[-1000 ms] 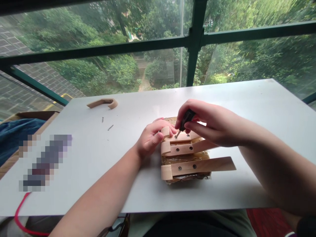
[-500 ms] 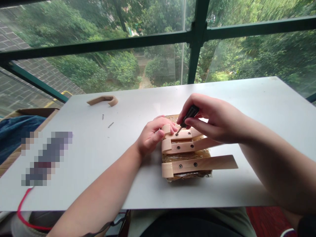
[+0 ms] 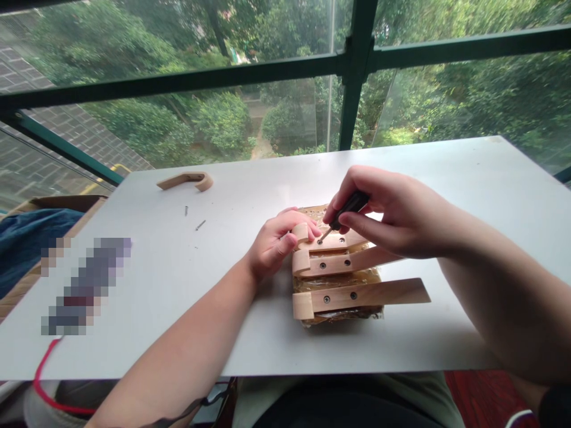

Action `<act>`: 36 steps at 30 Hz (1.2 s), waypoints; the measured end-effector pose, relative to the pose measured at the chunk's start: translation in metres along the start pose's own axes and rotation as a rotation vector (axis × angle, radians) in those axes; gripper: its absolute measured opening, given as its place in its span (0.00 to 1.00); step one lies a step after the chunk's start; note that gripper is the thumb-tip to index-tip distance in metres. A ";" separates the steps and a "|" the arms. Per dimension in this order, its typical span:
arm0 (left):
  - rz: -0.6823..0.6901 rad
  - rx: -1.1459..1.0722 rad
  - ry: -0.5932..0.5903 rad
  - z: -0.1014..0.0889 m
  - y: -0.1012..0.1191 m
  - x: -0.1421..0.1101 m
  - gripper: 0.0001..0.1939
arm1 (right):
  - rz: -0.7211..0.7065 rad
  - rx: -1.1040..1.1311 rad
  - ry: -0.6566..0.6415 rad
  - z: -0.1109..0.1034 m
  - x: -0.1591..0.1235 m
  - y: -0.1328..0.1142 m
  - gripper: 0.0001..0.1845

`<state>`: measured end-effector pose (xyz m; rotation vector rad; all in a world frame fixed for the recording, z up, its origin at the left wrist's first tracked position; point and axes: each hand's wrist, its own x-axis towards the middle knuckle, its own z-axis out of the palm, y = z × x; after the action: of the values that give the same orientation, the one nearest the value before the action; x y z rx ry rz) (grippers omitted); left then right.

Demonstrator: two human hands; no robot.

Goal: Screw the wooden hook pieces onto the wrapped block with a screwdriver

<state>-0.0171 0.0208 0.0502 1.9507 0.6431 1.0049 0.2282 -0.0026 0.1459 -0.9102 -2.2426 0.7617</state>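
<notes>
My right hand (image 3: 379, 208) grips a small screwdriver (image 3: 351, 205) by its black handle. The shaft slants down to the left, its tip at the left screw of the farthest wooden hook (image 3: 331, 242). Around that hook's curled end my left hand (image 3: 279, 235) is closed, with some fingertips hidden behind it. A middle wooden hook (image 3: 334, 264) and a nearest wooden hook (image 3: 379, 292) lie alongside, each showing two screws. All three rest across a block wrapped in brown tape (image 3: 366, 277).
A loose wooden hook (image 3: 185, 179) lies at the table's far left. Two loose screws, a nearer one (image 3: 200, 224) and a farther one (image 3: 186, 210), are in front of it. A blurred-out object (image 3: 89, 285) with a red cord lies on the left of the white table (image 3: 178, 285).
My right hand and the screwdriver handle have shifted slightly right, so the shaft leans lower. The tip stays at the same screw. My left hand keeps its hold.
</notes>
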 end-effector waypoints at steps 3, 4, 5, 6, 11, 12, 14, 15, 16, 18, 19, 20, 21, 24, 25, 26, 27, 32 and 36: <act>-0.016 -0.012 0.001 0.000 0.000 0.000 0.27 | 0.000 0.007 -0.018 0.001 0.000 0.001 0.08; -0.023 -0.014 0.002 0.000 0.000 0.000 0.27 | -0.003 0.016 -0.019 0.002 0.001 0.001 0.08; -0.031 -0.012 0.005 0.000 0.000 0.000 0.27 | -0.006 0.032 -0.019 0.002 0.001 0.001 0.08; -0.036 -0.008 0.010 0.000 0.000 0.000 0.28 | -0.010 0.051 -0.016 0.002 0.001 0.001 0.09; -0.040 -0.003 0.033 0.001 -0.001 0.000 0.28 | -0.020 0.155 0.064 -0.002 0.002 -0.001 0.11; -0.037 -0.007 0.032 0.001 -0.002 0.000 0.29 | -0.024 0.165 0.077 -0.002 0.002 -0.001 0.11; -0.027 -0.014 0.028 0.001 -0.002 0.000 0.30 | -0.032 0.176 0.089 -0.003 0.002 -0.001 0.11; -0.025 -0.016 0.026 0.000 -0.002 0.000 0.31 | -0.035 0.181 0.087 -0.002 0.002 -0.001 0.11; -0.025 -0.019 0.025 0.000 -0.003 0.000 0.32 | -0.037 0.187 0.083 -0.002 0.002 0.000 0.11; -0.032 -0.026 0.024 0.000 -0.003 0.000 0.33 | -0.040 0.208 0.074 -0.001 0.002 0.001 0.12; -0.039 -0.032 0.022 0.000 -0.002 0.001 0.33 | -0.043 0.219 0.069 0.000 0.002 0.001 0.13; -0.046 -0.041 0.022 0.000 -0.002 0.001 0.32 | -0.048 0.225 0.064 0.000 0.002 0.001 0.14; -0.055 -0.052 0.026 0.000 -0.002 0.001 0.32 | -0.052 0.226 0.060 0.001 0.002 0.001 0.14; -0.099 -0.090 0.068 0.001 -0.001 0.001 0.31 | -0.078 0.208 0.065 0.000 0.003 0.001 0.16; -0.117 -0.107 0.091 0.001 -0.001 0.000 0.31 | -0.088 0.200 0.073 0.000 0.003 0.001 0.16; -0.134 -0.130 0.116 0.001 -0.002 0.000 0.30 | -0.101 0.193 0.086 0.000 0.004 0.001 0.17; -0.148 -0.155 0.143 0.001 -0.002 0.000 0.28 | -0.114 0.189 0.100 0.000 0.004 0.001 0.17; -0.207 -0.276 0.260 0.001 -0.008 -0.001 0.19 | -0.135 0.183 0.130 0.004 0.005 0.005 0.17; -0.235 -0.337 0.319 0.001 -0.012 -0.001 0.11 | -0.134 0.209 0.116 0.007 0.005 0.008 0.18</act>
<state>-0.0173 0.0255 0.0390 1.4010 0.8007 1.1982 0.2237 0.0043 0.1369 -0.6792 -2.0549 0.8409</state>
